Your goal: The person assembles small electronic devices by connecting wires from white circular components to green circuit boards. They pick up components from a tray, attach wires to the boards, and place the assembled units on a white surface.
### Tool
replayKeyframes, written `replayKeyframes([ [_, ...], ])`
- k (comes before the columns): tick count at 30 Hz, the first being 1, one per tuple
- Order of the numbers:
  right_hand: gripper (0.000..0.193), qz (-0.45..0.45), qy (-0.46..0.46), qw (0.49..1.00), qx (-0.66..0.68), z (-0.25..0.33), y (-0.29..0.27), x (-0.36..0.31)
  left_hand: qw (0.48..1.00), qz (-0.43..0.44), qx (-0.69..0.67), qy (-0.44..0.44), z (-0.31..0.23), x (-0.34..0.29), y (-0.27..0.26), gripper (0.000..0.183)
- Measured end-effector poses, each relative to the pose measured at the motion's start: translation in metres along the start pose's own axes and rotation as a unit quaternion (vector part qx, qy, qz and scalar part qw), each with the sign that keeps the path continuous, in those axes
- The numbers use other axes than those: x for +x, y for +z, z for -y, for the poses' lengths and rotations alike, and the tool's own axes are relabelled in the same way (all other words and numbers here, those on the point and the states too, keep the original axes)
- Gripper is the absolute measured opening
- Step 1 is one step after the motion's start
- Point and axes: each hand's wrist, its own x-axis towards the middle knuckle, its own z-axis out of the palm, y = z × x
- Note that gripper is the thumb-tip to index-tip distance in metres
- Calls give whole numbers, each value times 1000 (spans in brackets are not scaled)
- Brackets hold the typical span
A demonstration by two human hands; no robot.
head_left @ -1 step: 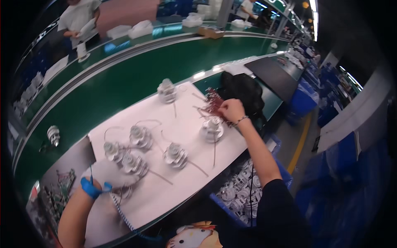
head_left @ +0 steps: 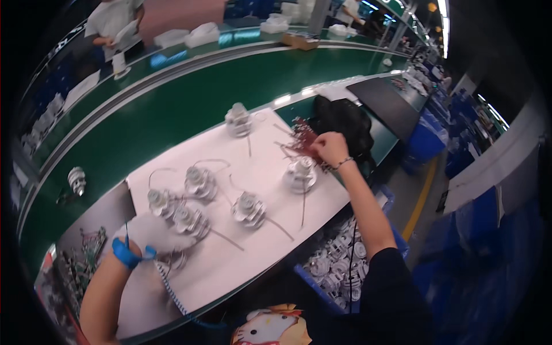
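My right hand [head_left: 330, 148] is closed in a pinch at a bundle of thin dark red wires [head_left: 303, 137] with pale ends, on the far right corner of a white board [head_left: 270, 244]. Just nearer than it stands a white round assembly [head_left: 301, 174] with a wire trailing toward me. My left hand [head_left: 150, 233], in a white glove with a blue wrist strap [head_left: 125, 253], rests at the left of the board beside another white assembly [head_left: 191, 221]. Its fingers are mostly hidden. A further white part [head_left: 177, 260] shows partly from under it. Several more assemblies [head_left: 248, 210] stand on the board.
A black bag [head_left: 344, 123] lies beyond my right hand. A blue crate [head_left: 313, 287] of white parts sits below the board's near edge. Green circuit boards [head_left: 86, 256] lie at far left. A green conveyor [head_left: 190, 109] runs behind; a person [head_left: 115, 29] stands across it.
The whole scene sits slightly to the right and higher on the far side, as the view has shifted. Both hands stay in the same places on the board.
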Motion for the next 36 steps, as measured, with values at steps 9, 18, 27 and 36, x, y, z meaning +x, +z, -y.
replayKeyframes([
  [9, 10, -155, -84, 983, 54, 20, -36, -6, 974, -90, -63, -197, -31, -67, -36, 69],
  [18, 13, 2, -177, 930, 323, 135, -57, -75, 975, -176, -132, -40, -14, -61, 24, 36],
  [27, 16, 229, -224, 864, 388, 189, -36, -147, 942, -213, -204, -157, -35, -75, 39, 54],
  [36, 9, 149, -445, 882, 35, 209, 24, -189, 914, -252, -255, -191, -28, -110, 20, 47],
])
